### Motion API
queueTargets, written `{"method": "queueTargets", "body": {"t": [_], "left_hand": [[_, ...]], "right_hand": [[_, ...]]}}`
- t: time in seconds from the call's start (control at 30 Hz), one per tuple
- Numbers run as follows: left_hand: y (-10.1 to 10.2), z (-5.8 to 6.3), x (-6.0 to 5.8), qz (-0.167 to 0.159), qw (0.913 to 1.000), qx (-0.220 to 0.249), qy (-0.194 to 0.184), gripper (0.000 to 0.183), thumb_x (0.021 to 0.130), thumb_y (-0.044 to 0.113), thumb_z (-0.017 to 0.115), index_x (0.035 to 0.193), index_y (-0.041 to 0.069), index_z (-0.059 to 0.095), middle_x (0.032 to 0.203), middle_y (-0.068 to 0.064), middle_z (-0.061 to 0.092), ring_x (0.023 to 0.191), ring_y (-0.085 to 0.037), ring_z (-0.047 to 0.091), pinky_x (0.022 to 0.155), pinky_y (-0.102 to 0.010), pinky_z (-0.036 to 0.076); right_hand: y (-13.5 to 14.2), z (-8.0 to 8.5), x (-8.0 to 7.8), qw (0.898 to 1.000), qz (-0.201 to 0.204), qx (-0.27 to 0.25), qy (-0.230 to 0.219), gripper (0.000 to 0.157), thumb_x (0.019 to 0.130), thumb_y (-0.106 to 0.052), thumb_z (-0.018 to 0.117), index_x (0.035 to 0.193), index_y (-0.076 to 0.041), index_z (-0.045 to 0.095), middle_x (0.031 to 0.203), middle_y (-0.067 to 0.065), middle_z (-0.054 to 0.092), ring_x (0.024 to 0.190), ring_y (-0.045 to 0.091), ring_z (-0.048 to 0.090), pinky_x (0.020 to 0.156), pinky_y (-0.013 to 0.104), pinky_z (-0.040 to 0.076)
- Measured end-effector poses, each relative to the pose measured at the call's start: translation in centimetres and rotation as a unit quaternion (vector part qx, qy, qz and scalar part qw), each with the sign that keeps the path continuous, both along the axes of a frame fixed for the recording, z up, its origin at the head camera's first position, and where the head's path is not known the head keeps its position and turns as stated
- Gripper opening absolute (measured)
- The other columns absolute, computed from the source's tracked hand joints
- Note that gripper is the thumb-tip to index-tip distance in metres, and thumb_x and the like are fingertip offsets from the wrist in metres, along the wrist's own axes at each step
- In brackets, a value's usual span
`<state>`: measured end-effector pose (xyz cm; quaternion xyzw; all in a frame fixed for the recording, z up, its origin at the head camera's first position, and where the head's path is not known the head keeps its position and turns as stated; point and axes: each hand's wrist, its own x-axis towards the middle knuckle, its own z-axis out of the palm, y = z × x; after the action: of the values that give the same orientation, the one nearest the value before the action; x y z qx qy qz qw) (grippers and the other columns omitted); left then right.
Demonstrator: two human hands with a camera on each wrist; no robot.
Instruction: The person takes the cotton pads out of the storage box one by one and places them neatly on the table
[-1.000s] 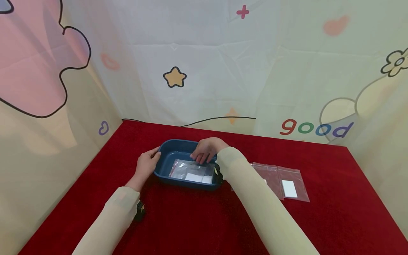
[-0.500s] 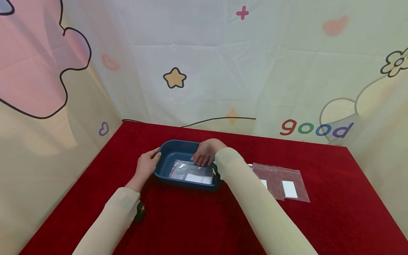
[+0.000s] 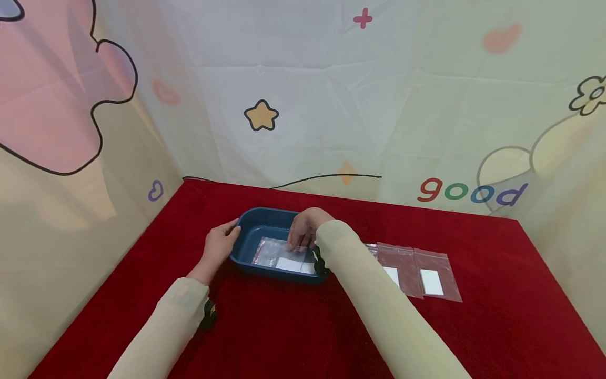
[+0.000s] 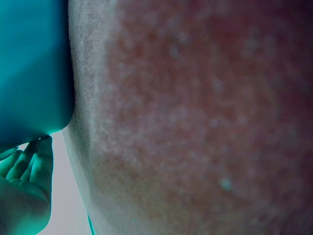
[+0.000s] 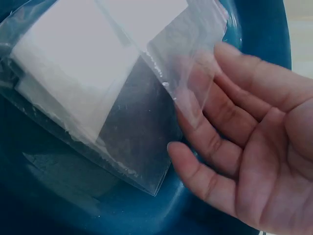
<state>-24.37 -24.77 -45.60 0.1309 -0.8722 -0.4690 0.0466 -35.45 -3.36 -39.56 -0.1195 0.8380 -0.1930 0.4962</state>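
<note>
My left hand (image 3: 218,246) grips the left end of the blue plastic basin (image 3: 255,266), thumb at the rim. In the left wrist view its fingers (image 4: 43,164) lie against the basin's outer wall. Inside the basin are clear zip bags, overlapping, with flat white pieces (image 3: 289,264) in them. My right hand (image 3: 303,229) reaches into the basin from the right. Close up in the right wrist view, a loose edge of the clear zip bag (image 5: 142,112) lies between its thumb and fingers (image 5: 208,139). The fingertips show through the film.
Right of the basin, more clear zip bags (image 3: 437,259) lie in a row on the red cloth (image 3: 265,326), each visible one with a white piece. The right sleeve (image 3: 374,295) partly covers them. A printed curtain (image 3: 307,121) hangs behind and at the sides.
My right hand's fingers have lowered and drawn together onto the bag in the basin, its forearm shifting slightly left. The left hand has kept its hold.
</note>
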Motion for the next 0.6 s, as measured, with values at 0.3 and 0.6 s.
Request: {"method": "queueTargets", "body": {"t": [0.3,0.6], "left_hand": [[0.09,-0.05,-0.28,-0.004,1.0000,0.003,-0.008,0.047,0.109,0.021,0.048,0.152,0.003,0.048,0.154,-0.022,0.050,0.136,-0.039,0.056,0.112,-0.052,0.049],[-0.11,-0.06,-0.18,-0.005,0.9999,0.004,-0.009,0.047,0.109,0.021,0.048,0.152,0.003,0.047,0.155,-0.022,0.049,0.137,-0.039,0.055,0.112,-0.053,0.049]], "right_hand": [[-0.13,0.12,0.09,1.000,-0.020,-0.013,0.005,0.013,0.097,-0.011,0.069,0.087,-0.011,0.077,0.082,0.001,0.072,0.081,0.015,0.062,0.074,0.026,0.057],[-0.18,0.78,0.14,0.997,-0.003,-0.070,0.028,0.010,0.097,-0.008,0.068,0.095,-0.007,0.077,0.079,0.003,0.073,0.073,0.013,0.067,0.069,0.022,0.059]]}}
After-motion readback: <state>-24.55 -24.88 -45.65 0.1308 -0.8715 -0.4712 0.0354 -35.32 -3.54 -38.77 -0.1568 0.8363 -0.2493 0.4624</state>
